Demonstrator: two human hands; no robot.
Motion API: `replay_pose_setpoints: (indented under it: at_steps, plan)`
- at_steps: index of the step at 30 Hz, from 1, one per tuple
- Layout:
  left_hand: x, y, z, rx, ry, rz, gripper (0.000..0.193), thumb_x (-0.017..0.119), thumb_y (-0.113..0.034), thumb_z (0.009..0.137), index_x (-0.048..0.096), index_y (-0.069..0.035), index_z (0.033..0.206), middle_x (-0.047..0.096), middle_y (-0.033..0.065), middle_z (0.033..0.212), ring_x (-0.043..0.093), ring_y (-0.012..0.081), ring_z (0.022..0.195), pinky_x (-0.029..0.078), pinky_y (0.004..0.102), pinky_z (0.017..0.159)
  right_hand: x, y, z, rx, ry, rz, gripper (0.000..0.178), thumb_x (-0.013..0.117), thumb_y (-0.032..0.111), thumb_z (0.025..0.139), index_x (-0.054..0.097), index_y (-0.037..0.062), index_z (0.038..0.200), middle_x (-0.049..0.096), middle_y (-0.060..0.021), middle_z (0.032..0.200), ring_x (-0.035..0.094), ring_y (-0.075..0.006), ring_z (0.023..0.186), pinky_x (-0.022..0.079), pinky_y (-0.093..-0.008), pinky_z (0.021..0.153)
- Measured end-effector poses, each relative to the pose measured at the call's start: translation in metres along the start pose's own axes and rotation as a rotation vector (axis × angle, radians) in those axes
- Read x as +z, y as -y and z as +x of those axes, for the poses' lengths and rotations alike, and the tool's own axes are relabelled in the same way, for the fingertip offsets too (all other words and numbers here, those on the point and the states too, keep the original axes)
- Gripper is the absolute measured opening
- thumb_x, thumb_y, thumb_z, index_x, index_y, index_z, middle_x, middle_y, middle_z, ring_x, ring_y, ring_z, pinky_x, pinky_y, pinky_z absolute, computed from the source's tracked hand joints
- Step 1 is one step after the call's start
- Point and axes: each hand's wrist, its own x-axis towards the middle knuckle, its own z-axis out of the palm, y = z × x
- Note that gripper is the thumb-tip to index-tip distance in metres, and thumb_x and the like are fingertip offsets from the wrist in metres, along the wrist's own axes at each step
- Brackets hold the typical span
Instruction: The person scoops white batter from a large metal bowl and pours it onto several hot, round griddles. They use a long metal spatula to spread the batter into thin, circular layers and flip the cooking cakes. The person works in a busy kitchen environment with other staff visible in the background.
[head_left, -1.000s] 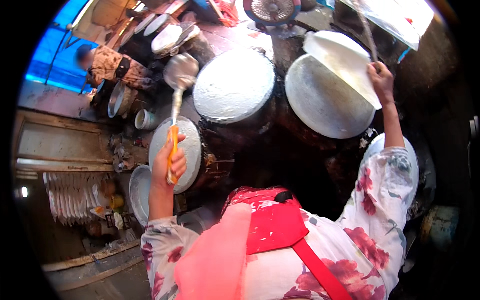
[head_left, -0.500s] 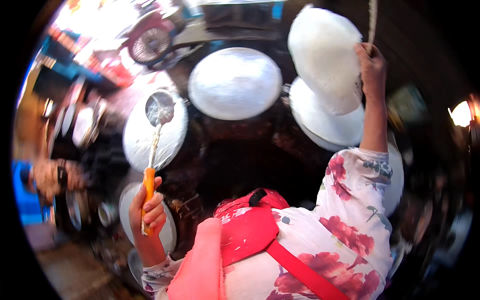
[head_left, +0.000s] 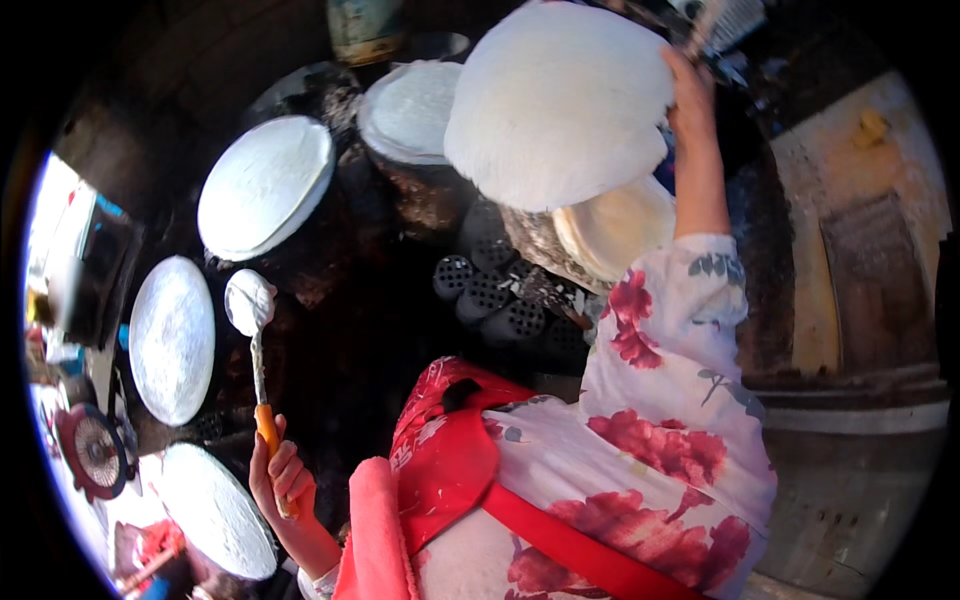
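A ladle (head_left: 251,305) with an orange handle stands upright in my left hand (head_left: 283,478), its fingers wrapped round the grip. White batter coats the ladle's bowl. At the upper right, my right hand (head_left: 692,100) is closed at the edge of a large, thin white pancake (head_left: 560,105). A blurred stick (head_left: 704,28) sticks up from the same hand. The pancake spreads out to the left of that hand, above a cream-coloured round stack (head_left: 625,230), and partly hides it.
Round griddles with white layers stand in an arc: one at the upper middle (head_left: 412,110), one at the upper left (head_left: 265,187), one at the left (head_left: 172,340) and one at the lower left (head_left: 220,510). Honeycomb coal briquettes (head_left: 490,295) lie below the pancake. A wheel (head_left: 92,450) shows far left.
My view has turned to the right, so the griddles now appear farther left. The pancake has moved away from a right-hand griddle to above the cream-coloured stack. Both hands keep their hold.
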Motion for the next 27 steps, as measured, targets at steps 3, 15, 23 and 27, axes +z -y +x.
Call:
replay_pose_setpoints:
  at_steps: [3,15,23,27]
  plan:
    - [0.01,-0.004,0.0,-0.072,0.0,0.027,0.045,0.029,-0.028,0.101,0.036,0.005,0.13,0.038,0.0011,0.064,0.035,0.0073,0.041,0.031,0.0216,0.037,-0.105,0.021,-0.043,0.142,-0.364,-0.012,0.036,0.07,0.016,0.076,0.056,-0.0014,0.105,0.059,-0.0103,0.099,0.057,-0.0211,0.087,0.048,-0.0347,0.075]
    - [0.05,0.027,0.043,-0.051,0.027,0.0,0.046,0.029,-0.028,0.101,0.034,0.007,0.13,0.036,0.0004,0.064,0.036,0.0078,0.042,0.033,0.0233,0.041,-0.317,-0.185,-0.232,0.695,-0.527,-0.58,0.023,0.06,0.025,0.085,0.061,0.0028,0.089,0.06,-0.0074,0.072,0.058,-0.0179,0.057,0.044,-0.0319,0.05]
    - [0.041,0.045,0.078,-0.028,0.101,-0.152,0.046,0.032,-0.028,0.1,0.038,0.009,0.126,0.036,-0.002,0.064,0.038,0.0068,0.046,0.034,0.0233,0.044,-0.21,-0.162,-0.206,0.142,-0.058,-1.382,0.038,0.047,0.036,0.093,0.065,0.0021,0.098,0.066,-0.0171,0.087,0.062,-0.0322,0.078,0.048,-0.0402,0.069]
    - [0.047,0.038,0.066,0.174,-0.026,0.134,0.04,0.037,-0.028,0.099,0.041,0.003,0.124,0.036,-0.0019,0.064,0.037,0.0066,0.044,0.032,0.0226,0.04,-0.057,-0.183,-0.204,0.086,0.433,-1.018,0.036,0.051,0.035,0.092,0.065,0.0023,0.095,0.063,-0.0203,0.079,0.061,-0.0356,0.072,0.046,-0.0413,0.065]
